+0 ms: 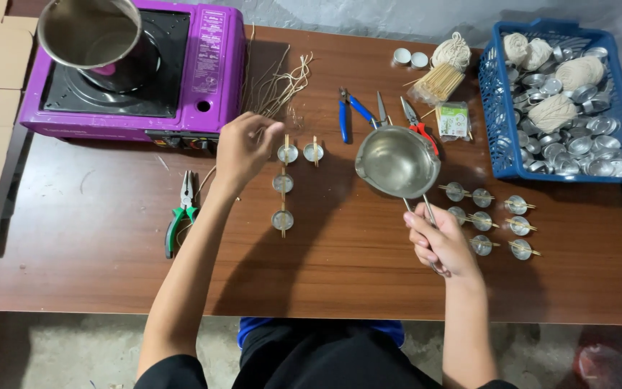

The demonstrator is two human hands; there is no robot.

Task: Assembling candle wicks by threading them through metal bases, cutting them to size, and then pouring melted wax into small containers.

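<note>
- Hands at work over a brown wooden table (109, 238), seen from above.
- The right hand (440, 241), at lower right of centre, is clenched around the thin metal handle of a small steel saucepan (397, 162); the pan is held up over the table at centre frame, its bowl looking empty.
- The left hand (242, 148), left of centre, has its fingertips pinched together beside the top cup in a short column of small foil cups (283, 184); whether anything is between the fingers cannot be told. Each cup has a thin stick laid across its rim.
- Another group of such cups with sticks (498, 220) lies in rows at the right, just beside the right hand.
- A purple portable stove (203, 72) sits in the upper left of the frame, with a steel pot (88, 32) on its burner.
- A bunch of pale wick strands (282, 83) lies just right of the stove.
- Green-handled pliers (180, 216) lie at the left; blue-handled pliers (350, 112) and red-handled cutters (419, 122) lie above the saucepan.
- A blue plastic basket (494, 108) in the upper right holds empty foil cups and balls of string.
- A bundle of wooden sticks (437, 83) lies near the basket.
</note>
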